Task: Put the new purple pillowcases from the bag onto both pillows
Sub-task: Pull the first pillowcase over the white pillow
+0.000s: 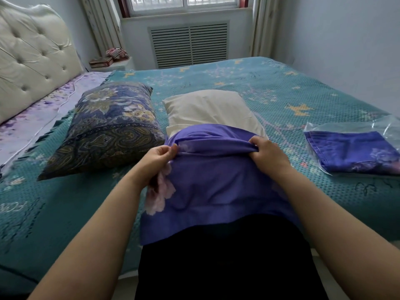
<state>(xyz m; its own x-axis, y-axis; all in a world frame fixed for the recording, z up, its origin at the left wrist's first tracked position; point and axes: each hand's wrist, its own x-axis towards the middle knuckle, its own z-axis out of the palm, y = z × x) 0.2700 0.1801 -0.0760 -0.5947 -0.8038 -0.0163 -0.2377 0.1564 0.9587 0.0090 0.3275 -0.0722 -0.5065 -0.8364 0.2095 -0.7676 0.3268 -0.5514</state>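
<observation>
left hand (157, 158) and right hand (267, 153) each pinch the open hem of the soft purple floral pillowcase (213, 180), partly over the bare cream pillow (207, 110); light, limp cloth, best gripped at its hem corners.

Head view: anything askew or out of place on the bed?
Nothing damaged or spilled. The paisley pillow lies skewed, away from the headboard. The bare cream pillow is mid-covering: both hands grip the bunched purple pillowcase. Second pillowcase lies on its plastic bag.
</observation>
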